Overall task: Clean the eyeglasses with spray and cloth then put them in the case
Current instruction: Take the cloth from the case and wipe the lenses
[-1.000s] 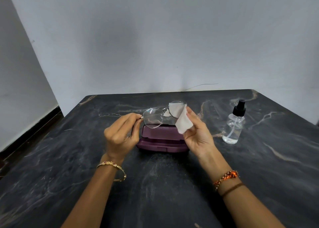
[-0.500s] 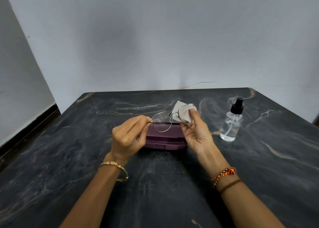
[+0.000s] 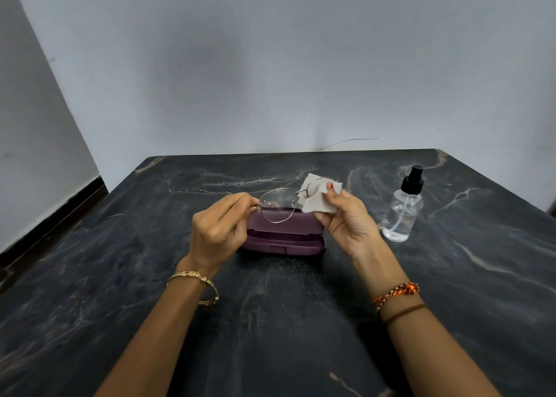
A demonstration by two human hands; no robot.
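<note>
Thin metal-framed eyeglasses [image 3: 278,205] hang in the air just above a closed purple case [image 3: 282,235] on the dark marble table [image 3: 270,321]. My left hand [image 3: 218,229] pinches the frame's left corner at the hinge. My right hand [image 3: 346,217] pinches a small pale cloth [image 3: 319,198] folded around the right lens, which the cloth hides. A clear spray bottle [image 3: 404,210] with a black nozzle stands upright to the right of the case, apart from both hands.
The table's back edge meets a pale wall, with a thin wire [image 3: 346,142] showing there. A dark skirting and floor [image 3: 45,231] run along the left side.
Both hands and the glasses have sunk a little toward the case. The cloth has shifted over the right lens as my right hand rubs it.
</note>
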